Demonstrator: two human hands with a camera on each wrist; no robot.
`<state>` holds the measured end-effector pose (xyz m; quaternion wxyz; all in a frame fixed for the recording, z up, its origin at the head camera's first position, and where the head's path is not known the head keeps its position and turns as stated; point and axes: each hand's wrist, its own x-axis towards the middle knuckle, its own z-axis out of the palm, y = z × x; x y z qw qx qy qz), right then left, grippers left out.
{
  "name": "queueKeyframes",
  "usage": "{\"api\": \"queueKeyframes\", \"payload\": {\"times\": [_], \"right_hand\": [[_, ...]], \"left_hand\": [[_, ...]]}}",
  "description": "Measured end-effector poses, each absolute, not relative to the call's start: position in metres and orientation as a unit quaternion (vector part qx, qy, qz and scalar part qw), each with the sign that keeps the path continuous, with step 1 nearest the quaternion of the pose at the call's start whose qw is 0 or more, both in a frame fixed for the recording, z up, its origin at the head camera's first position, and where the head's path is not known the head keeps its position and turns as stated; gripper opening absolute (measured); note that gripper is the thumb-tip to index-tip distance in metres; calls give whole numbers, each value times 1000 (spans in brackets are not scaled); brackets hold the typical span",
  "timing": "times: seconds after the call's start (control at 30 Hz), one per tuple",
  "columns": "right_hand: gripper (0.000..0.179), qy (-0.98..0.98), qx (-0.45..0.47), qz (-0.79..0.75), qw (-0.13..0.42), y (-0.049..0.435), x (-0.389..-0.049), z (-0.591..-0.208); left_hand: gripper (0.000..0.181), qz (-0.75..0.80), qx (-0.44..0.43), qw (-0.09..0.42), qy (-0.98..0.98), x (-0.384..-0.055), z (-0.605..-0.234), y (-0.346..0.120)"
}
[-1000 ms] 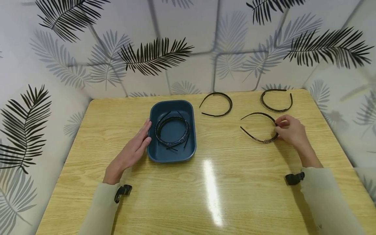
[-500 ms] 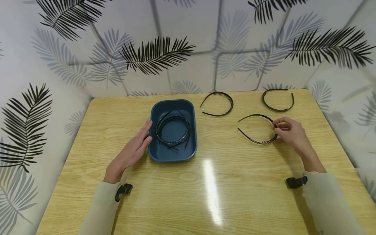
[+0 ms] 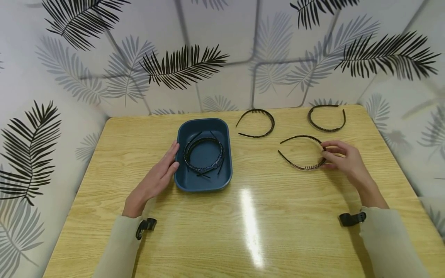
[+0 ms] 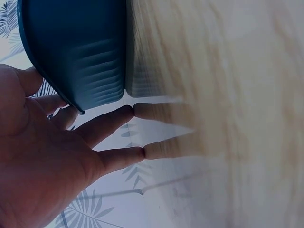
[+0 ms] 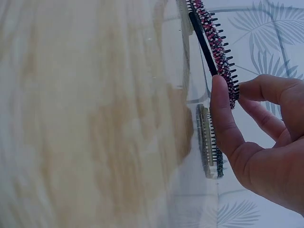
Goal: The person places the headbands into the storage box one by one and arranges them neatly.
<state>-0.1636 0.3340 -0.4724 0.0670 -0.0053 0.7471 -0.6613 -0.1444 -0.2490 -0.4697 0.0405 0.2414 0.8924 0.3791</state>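
Note:
My right hand (image 3: 342,158) pinches a dark toothed headband (image 3: 310,168) at its curved middle, between thumb and fingers. Its two free ends point left. Red and white beads cover the band's outer side in the right wrist view, where small teeth stick out from the edge. On the left, my left hand (image 3: 156,177) rests with straight fingers against the side of a blue plastic box (image 3: 203,190). Inside the box several dark headbands (image 3: 208,168) lie stacked in a ring, one over another. The left wrist view shows the box's ribbed outer wall (image 4: 97,61) beside my fingers.
Two more dark headbands lie on the wooden table (image 3: 208,231) near its back edge: one toothed headband (image 3: 272,125) right of the box, another headband (image 3: 323,129) at the back right. A leaf-patterned wall (image 3: 236,85) rises behind the table.
My right hand has tilted the headband and shifted it slightly left, its free ends now nearer the box. My left hand and the box stay where they were.

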Motion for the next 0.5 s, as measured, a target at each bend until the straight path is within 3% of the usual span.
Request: {"api": "queueKeyframes", "payload": {"times": [0.27,0.5], "right_hand": [[41,688,-9,-720,89,330,-160,-473],[37,676,-24,-731,85,326,-158,-473]], "left_hand": [[58,379,242,41,892,-144,-469,-249],[58,382,241,44,891,-145,-470,-249]]}}
